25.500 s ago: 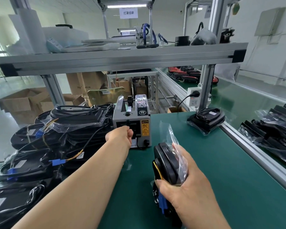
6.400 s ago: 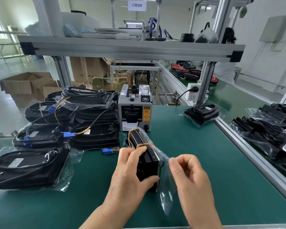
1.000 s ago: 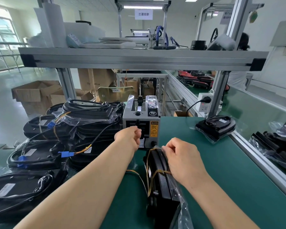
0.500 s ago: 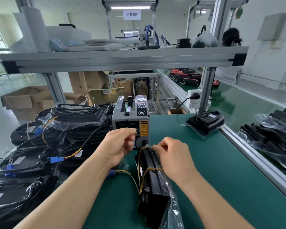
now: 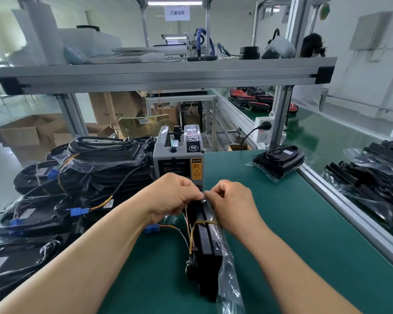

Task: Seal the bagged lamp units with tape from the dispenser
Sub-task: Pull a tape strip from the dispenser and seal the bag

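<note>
A worker's left hand (image 5: 172, 196) and right hand (image 5: 231, 202) met fingertip to fingertip over the far end of a bagged lamp unit (image 5: 205, 243) on a factory packing line. Both hands had their fingers curled, thumb and forefinger pinched together on the clear plastic at the top of the bag; whether a strip of tape lay between them could not be made out. The black unit stood on its narrow edge near the middle of the green tabletop (image 5: 293, 234), its length running from the near edge toward the tape dispenser (image 5: 178, 162), with loose bag film trailing at its near end. A yellow wire looped round its housing, and a blue connector (image 5: 152, 228) lay on the mat just to its left. The grey dispenser sat at the far edge, directly behind the hands. A pile of bagged units (image 5: 77, 189) was stacked along the left edge, and a single bagged unit (image 5: 279, 158) lay at the far right corner beside the aluminium rail. An aluminium shelf (image 5: 163, 75) spanned the bench overhead.
</note>
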Demonstrator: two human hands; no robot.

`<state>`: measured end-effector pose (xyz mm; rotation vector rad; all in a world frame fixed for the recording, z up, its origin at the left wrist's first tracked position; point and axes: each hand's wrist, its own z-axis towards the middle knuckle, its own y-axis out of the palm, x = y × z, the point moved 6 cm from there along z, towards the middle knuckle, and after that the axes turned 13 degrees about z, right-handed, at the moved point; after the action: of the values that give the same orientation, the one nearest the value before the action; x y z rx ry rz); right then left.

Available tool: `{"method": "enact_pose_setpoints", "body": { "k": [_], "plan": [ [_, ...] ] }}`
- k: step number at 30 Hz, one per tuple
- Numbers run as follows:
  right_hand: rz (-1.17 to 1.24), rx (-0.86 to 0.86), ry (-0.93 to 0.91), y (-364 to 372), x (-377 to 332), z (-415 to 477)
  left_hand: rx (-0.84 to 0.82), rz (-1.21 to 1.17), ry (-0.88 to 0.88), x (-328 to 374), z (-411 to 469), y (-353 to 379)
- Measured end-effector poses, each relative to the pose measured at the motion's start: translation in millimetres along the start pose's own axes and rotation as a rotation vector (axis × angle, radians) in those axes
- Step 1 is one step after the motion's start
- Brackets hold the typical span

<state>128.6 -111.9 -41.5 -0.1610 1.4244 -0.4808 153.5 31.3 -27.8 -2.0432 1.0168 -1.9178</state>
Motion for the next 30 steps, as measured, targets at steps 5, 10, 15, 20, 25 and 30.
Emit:
{"method": "enact_pose_setpoints", "body": {
  "k": [5, 10, 15, 20, 25, 30],
  "plan": [
    [-0.017, -0.002, -0.017, 2, -3, 0, 0.034, 0.08, 0.011, -1, 4, -2],
    [-0.014, -0.001, -0.032, 3, -4, -1, 0.072, 0.102, -0.002, -5, 7, -3],
    [-0.022, -0.007, -0.035, 6, -5, 0, 0.103, 0.083, -0.019, -8, 7, -4],
    [-0.021, -0.01, -0.036, 8, -5, 1, 0.131, 0.075, -0.018, -11, 9, -3],
    [-0.022, -0.008, -0.044, 8, -4, 2, 0.144, 0.056, -0.005, -16, 10, -2],
    [-0.013, -0.01, -0.061, 8, -3, 2, 0.243, 0.039, -0.054, -24, 7, -5]
  ]
}}
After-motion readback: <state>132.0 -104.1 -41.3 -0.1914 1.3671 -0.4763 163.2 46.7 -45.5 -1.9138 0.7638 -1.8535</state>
